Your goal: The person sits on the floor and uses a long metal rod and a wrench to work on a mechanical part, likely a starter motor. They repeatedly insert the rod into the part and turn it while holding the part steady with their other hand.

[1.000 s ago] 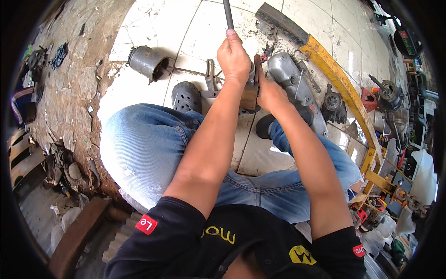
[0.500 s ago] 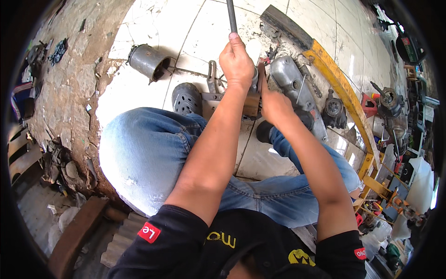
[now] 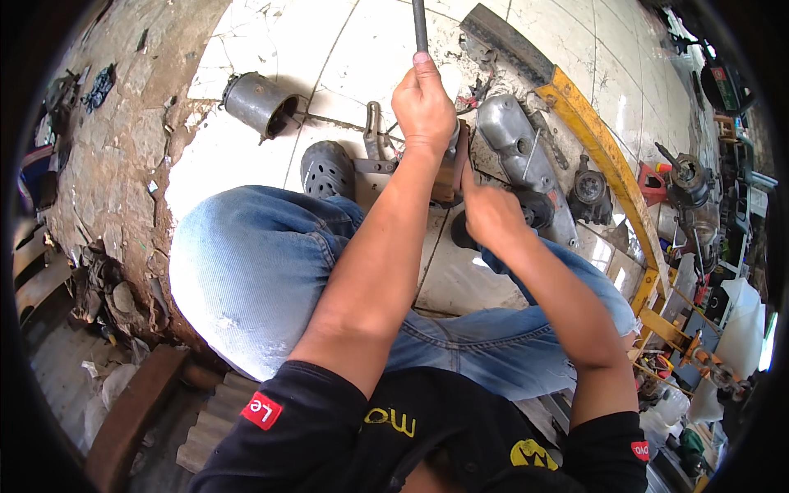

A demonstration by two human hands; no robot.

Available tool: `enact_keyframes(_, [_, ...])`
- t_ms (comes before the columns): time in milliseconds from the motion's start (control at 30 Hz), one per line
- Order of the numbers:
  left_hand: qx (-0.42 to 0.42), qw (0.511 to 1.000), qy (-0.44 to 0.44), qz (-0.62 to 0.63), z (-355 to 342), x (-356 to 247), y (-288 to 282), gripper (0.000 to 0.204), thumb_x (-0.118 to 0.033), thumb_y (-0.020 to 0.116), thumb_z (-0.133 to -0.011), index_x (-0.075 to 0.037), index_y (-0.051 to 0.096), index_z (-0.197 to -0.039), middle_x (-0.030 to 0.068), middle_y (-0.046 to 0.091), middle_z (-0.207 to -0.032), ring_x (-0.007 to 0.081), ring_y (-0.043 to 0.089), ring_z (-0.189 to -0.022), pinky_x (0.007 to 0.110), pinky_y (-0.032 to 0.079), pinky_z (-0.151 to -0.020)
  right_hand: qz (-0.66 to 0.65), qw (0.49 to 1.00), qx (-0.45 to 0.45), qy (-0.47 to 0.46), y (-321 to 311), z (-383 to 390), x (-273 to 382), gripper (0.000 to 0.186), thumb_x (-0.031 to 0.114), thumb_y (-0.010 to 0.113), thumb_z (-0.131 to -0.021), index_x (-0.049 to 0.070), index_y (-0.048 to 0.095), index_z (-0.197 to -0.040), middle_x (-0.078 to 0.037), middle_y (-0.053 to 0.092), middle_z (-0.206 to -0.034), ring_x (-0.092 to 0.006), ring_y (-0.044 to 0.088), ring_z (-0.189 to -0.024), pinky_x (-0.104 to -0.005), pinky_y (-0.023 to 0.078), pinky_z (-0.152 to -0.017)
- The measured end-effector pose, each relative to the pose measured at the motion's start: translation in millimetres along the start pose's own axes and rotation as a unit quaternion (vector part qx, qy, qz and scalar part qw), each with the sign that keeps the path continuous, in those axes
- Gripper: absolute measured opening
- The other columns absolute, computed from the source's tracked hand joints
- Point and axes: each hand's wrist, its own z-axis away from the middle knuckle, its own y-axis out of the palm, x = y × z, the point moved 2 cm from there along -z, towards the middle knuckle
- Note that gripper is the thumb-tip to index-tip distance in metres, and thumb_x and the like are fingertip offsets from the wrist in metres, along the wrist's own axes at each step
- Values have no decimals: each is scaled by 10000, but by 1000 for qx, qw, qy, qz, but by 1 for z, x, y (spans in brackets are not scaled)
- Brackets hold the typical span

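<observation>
My left hand [image 3: 423,111] is closed, its thumb lying along a dark metal rod [image 3: 420,29] that points away from me. Below that fist, a grey round metal part is mostly hidden behind the wrist. A narrow brown strip [image 3: 463,149] runs beside it. My right hand [image 3: 496,215] is closed at the strip's near end, with the index finger stretched along it and the other fingers curled. Under the wrist sits a brown wooden block [image 3: 444,185]. Left of it, a flat metal bracket [image 3: 374,135] with a slot stands by my dark clog [image 3: 328,170].
A black metal cylinder [image 3: 260,107] lies on the white tiles to the left. Right of my hands are a grey metal cover [image 3: 511,140], a curved yellow bar [image 3: 608,148] and a dark round motor part [image 3: 590,189]. Tools and containers crowd the far right.
My right hand has drawn down toward me along the strip, and its index finger is now stretched out. My left hand and the rod have shifted slightly right.
</observation>
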Motion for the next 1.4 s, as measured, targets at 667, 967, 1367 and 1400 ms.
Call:
enact_keyframes(667, [33, 999, 10, 2, 7, -4, 13, 608, -452, 397, -1008, 16, 496, -633, 78, 438, -520, 175, 393, -533, 375, 370, -531, -49, 994, -65, 78, 4, -37, -19, 912, -1, 563, -728, -14, 88, -1506, -262, 678, -908, -390, 679, -855, -484, 542, -769])
enact_keyframes(967, [10, 1000, 10, 6, 1, -2, 0, 615, -455, 391, -1012, 20, 495, -634, 58, 433, -538, 161, 375, -550, 369, 367, -537, -23, 999, -34, 18, 3, 5, 5, 855, 55, 562, -775, -26, 117, -1501, -235, 688, -921, -362, 687, -852, -451, 557, -754])
enact_keyframes(1367, [-4, 1000, 10, 27, 1, 0, 2, 604, -455, 380, -1017, -8, 476, -623, 23, 407, -539, 135, 351, -551, 337, 342, -527, -117, 980, -159, -26, 13, 33, -7, 556, 305, 565, -896, 74, 443, -1386, -173, 674, -801, -367, 669, -721, -463, 548, -652])
enact_keyframes(1400, [-3, 999, 3, 35, 1, -1, 2, 603, -455, 382, -1017, -11, 474, -620, 18, 404, -540, 133, 349, -551, 335, 340, -526, -155, 967, -198, -31, 14, 35, -12, 499, 314, 547, -911, 110, 489, -1363, -166, 669, -783, -368, 665, -713, -464, 545, -641])
